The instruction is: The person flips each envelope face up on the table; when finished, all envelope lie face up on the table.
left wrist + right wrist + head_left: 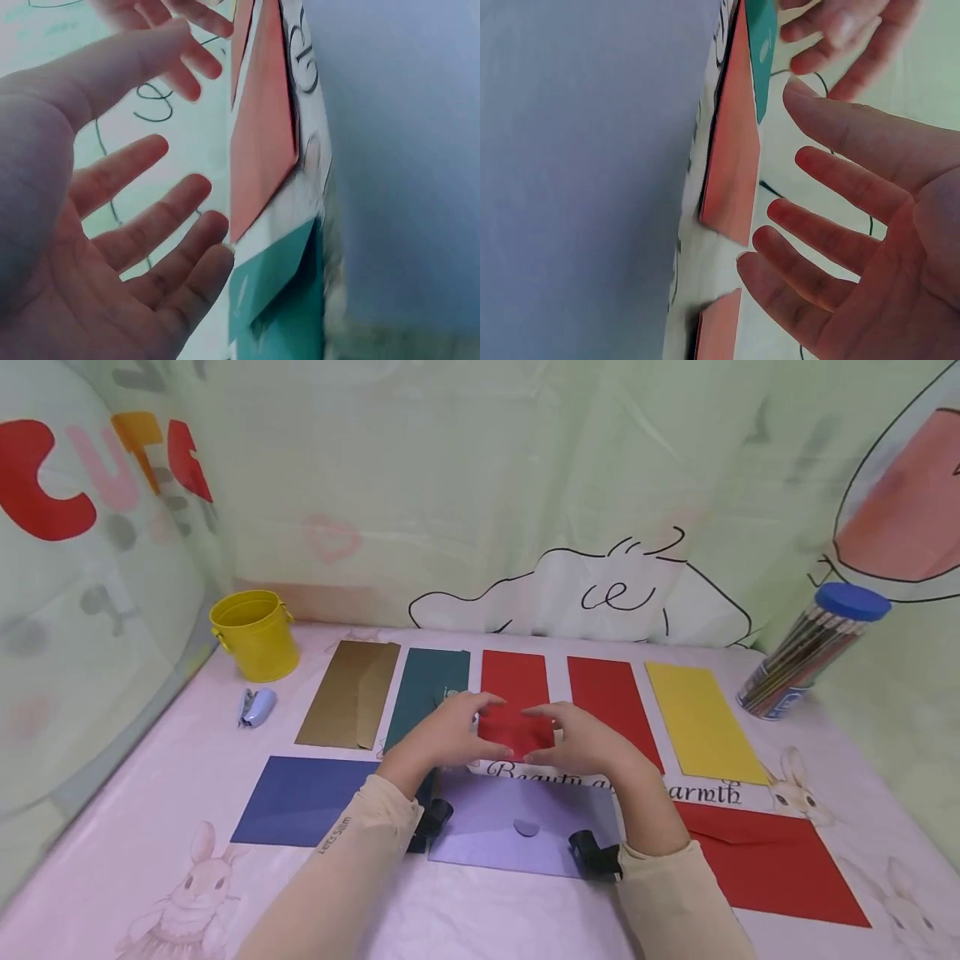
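Fingers [491, 702] perhaps over flat red envelope [516, 689]

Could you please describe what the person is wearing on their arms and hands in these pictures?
Both arms are in long beige sleeves that end at the wrists. The left sleeve carries small dark lettering near the cuff. A black wrist-mounted device sits at each cuff, one on the left wrist and one on the right wrist. The left hand and right hand are bare, with no gloves or rings visible.
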Action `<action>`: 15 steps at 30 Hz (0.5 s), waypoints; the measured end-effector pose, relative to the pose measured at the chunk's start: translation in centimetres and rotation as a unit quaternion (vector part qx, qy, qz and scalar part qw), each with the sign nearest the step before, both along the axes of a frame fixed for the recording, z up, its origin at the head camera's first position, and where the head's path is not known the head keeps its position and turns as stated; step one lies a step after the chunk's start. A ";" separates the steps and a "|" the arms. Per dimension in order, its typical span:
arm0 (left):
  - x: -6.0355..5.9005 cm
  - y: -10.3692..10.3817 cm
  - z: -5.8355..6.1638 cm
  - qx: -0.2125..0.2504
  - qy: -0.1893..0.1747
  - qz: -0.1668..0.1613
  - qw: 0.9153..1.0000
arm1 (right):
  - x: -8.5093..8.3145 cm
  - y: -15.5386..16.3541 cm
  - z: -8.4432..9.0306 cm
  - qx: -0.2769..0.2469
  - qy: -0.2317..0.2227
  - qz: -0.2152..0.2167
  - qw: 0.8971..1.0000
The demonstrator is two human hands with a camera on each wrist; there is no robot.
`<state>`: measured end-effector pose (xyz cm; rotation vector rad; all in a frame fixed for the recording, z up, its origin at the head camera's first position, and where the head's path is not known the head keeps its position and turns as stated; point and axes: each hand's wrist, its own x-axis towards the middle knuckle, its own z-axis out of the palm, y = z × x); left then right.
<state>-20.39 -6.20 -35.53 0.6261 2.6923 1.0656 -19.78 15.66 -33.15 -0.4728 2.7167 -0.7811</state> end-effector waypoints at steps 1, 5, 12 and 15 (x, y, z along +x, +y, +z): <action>0.0 0.2 -0.1 -0.002 0.000 0.001 1.000 | -0.1 0.2 0.0 0.000 -0.001 -0.001 1.000; 0.1 0.6 -0.4 -0.030 0.004 0.005 1.000 | -0.3 0.8 -0.1 -0.004 -0.004 -0.007 1.000; 0.2 0.8 -0.6 -0.059 -0.001 0.017 0.998 | -0.5 1.4 -0.4 0.001 -0.017 -0.018 1.000; 0.2 0.9 -0.8 -0.074 -0.005 0.021 0.997 | -0.5 1.4 -0.6 0.006 -0.020 -0.017 1.000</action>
